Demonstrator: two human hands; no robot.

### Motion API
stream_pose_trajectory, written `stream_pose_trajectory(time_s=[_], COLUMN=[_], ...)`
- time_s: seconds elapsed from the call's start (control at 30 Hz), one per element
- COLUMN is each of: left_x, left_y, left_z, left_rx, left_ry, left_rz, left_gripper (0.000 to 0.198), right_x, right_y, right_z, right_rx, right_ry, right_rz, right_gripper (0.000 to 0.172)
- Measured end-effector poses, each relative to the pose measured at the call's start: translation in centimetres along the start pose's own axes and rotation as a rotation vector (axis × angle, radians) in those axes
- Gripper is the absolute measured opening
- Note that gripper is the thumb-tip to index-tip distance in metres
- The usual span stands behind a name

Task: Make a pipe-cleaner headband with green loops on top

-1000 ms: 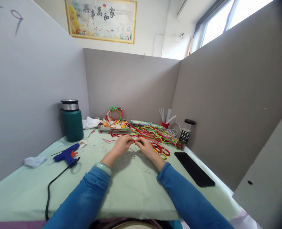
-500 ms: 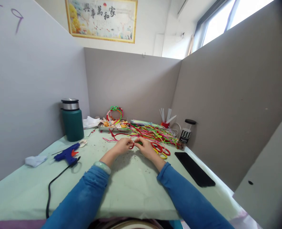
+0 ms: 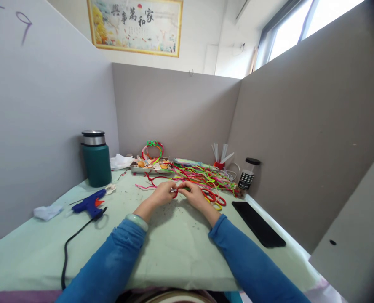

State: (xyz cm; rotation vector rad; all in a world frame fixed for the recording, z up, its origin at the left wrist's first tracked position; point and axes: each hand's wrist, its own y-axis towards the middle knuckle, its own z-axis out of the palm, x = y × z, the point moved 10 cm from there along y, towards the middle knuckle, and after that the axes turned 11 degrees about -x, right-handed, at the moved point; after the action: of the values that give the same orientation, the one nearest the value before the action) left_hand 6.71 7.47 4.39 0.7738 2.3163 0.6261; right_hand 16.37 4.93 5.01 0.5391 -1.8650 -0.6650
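Near the middle of the table, my left hand (image 3: 164, 193) pinches a red pipe cleaner (image 3: 175, 194) between thumb and fingers. From the other side my right hand (image 3: 190, 193) is closed on the same red piece, fingertips almost meeting those of the left. A bit of green shows by the right fingers; how it joins the red is hidden. Just beyond my hands lies a tangled heap of red, green and pink pipe cleaners (image 3: 206, 174). Red and yellow loops (image 3: 217, 198) rest beside my right wrist.
A metal tray (image 3: 138, 170) with small pieces and colourful hoops (image 3: 152, 151) stands at the back. On the left are a blue glue gun (image 3: 87, 205) with its cord and a green flask (image 3: 96, 162). A black phone (image 3: 258, 224) and a clear bottle (image 3: 246, 180) stand or lie right.
Both hands stay in nearly the same place. The fingers have shifted slightly, and the red pipe cleaner between them sits at a slightly different angle.
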Motion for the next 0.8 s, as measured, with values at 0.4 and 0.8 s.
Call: stream_pose_trajectory(time_s=[0.4,0.8], left_x=[-0.95,-0.13], left_y=[0.12,0.34], left_z=[-0.38,0.01], left_rx=[-0.015,0.025], left_ry=[-0.070,-0.141], left_rz=[0.074,0.011], left_gripper=[0.014,0.021], right_x=[-1.03,-0.88], right_y=[0.28,0.21], right_z=[-0.50,-0.57], right_rx=[-0.013,-0.012], right_ry=[0.021,0.013], right_rz=[0.038,0.044], right_gripper=[0.012,0.013])
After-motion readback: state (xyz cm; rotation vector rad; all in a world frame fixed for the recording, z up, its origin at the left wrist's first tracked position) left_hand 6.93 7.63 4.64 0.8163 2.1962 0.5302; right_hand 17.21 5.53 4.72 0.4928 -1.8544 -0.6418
